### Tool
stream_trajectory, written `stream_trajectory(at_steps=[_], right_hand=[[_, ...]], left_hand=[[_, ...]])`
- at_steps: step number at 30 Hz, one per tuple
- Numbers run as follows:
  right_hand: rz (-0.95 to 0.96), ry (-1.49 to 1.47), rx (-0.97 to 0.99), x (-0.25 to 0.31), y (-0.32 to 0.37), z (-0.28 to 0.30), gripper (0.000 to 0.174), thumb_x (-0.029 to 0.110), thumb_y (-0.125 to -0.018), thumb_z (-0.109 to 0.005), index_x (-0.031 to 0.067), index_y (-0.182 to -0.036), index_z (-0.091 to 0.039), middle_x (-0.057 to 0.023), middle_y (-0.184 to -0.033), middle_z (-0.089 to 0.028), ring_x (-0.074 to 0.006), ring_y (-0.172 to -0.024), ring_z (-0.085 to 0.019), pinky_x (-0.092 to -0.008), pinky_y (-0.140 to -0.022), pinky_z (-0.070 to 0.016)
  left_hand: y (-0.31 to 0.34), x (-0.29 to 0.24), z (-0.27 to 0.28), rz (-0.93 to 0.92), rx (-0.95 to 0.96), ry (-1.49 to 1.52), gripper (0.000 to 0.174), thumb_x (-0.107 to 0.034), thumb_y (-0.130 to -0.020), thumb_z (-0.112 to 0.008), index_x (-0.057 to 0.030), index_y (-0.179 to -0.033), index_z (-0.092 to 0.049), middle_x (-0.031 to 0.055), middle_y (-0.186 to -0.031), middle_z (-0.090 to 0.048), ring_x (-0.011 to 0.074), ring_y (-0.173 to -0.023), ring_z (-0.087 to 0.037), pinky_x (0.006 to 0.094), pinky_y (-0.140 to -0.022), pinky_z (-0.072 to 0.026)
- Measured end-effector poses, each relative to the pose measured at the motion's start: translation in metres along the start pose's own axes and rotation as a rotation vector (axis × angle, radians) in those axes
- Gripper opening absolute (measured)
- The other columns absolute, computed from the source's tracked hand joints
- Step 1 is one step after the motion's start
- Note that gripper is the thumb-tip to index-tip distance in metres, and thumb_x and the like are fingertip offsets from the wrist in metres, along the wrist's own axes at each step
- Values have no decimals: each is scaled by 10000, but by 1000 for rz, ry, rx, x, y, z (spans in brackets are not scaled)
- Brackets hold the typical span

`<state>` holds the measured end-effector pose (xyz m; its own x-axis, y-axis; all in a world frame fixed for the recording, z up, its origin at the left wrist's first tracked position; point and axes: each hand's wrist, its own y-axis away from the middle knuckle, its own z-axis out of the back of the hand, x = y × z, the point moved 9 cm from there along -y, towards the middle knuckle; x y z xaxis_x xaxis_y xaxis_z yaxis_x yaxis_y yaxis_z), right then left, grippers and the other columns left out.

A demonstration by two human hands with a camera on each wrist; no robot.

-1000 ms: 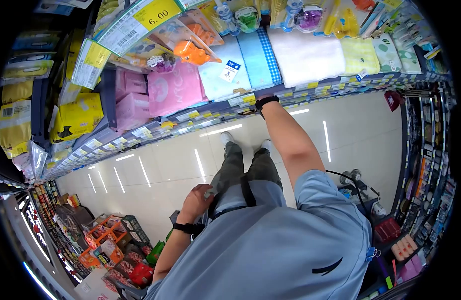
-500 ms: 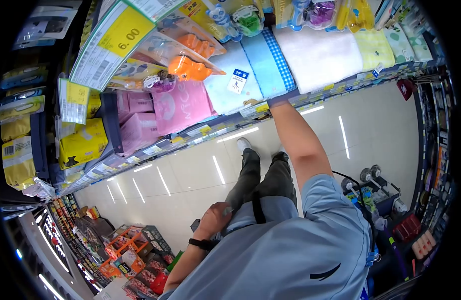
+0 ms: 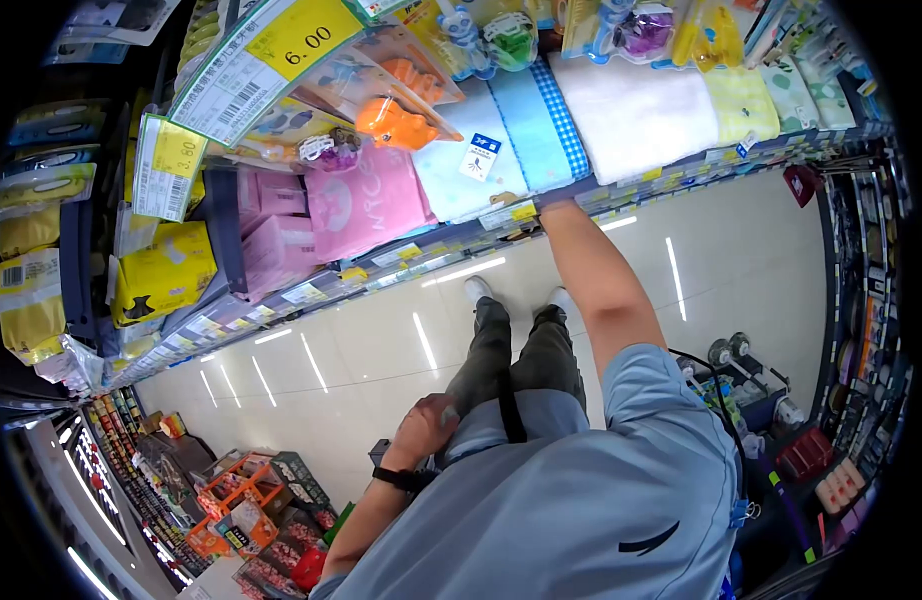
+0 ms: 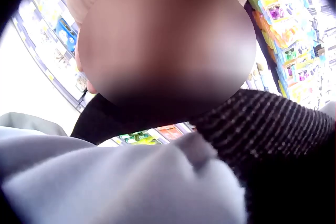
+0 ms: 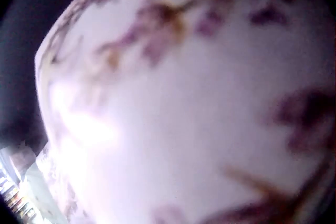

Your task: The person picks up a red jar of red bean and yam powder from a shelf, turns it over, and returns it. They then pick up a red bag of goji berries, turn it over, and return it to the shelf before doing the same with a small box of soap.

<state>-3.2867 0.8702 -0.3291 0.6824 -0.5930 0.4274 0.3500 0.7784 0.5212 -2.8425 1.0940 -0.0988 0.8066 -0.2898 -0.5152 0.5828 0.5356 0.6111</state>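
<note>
In the head view my left hand [image 3: 424, 428] is at my waist, fingers loosely bent, beside the grey trousers [image 3: 478, 372]. A dark band circles that wrist. The left wrist view has the same hand large and blurred above the pale blue shirt [image 4: 121, 182]. My right forearm [image 3: 606, 280] reaches forward, and the hand disappears under the shelf edge below the blue towel [image 3: 537, 130]. Close up in the right wrist view is a white thing with purple flowers [image 5: 173, 108], blurred and filling most of the picture. Only a sliver of skin shows at its top left; what the hand holds I cannot tell.
Along the shelf lie a pink towel [image 3: 366, 200], a white towel [image 3: 636, 115] and a yellow towel [image 3: 739, 105]. Price tags [image 3: 271, 70] and packaged toys [image 3: 393, 122] hang above them. Trolley wheels [image 3: 729, 350] stand at my right, and stacked goods [image 3: 243, 505] at the left.
My right arm has gone further in: the wrist band seen a second ago is now hidden under the shelf edge. My left hand stays at the waist while the head view shifts slightly.
</note>
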Motion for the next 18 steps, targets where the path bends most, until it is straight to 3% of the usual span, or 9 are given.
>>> stream_trajectory(at_steps=[8,10,14,16,18], right_hand=[[34,-69,-60,8,5,11,509,506,-986,-558,96,-1216,-751,-175,-1219,-752,-356,-1090,-733,-457,-911,-579],[50,-91,-85,10,6,14,507,506,-986,-558,96,-1215,-752,-175,-1218,-752,-356,-1089,-734,-457,-910,-579],[99,-148,-159,19,16,28,505,504,-986,-559,97,-1212,-753,-174,-1216,-753,-355,-1086,-734,-456,-908,-580],[118,-172,-190,22,25,30,503,503,-985,-559,97,-1211,-753,-174,-1215,-753,-355,-1085,-735,-456,-907,-580],[130,-194,-211,20,34,33,502,502,-985,-559,97,-1209,-754,-174,-1214,-753,-355,-1083,-735,-456,-906,-581]], left_hand=[[-42,-30,-8,-71,55,-43,380,-186,-913,-715,-46,-1265,-677,185,-1269,-697,390,-1186,-657,462,-1024,-540],[-87,-68,-6,-269,62,-42,420,-162,-899,-709,-41,-1298,-659,192,-1309,-676,388,-1213,-644,454,-1051,-531],[-187,-132,6,-550,-133,-47,443,-106,-890,-685,-10,-1320,-639,230,-1350,-636,406,-1240,-621,459,-1083,-512],[-234,-158,17,-570,-214,-52,453,-88,-878,-686,15,-1315,-628,245,-1339,-631,432,-1228,-617,478,-1067,-516],[-283,-157,19,-457,-225,-15,423,-89,-879,-682,9,-1289,-642,236,-1327,-632,437,-1218,-618,489,-1040,-527]])
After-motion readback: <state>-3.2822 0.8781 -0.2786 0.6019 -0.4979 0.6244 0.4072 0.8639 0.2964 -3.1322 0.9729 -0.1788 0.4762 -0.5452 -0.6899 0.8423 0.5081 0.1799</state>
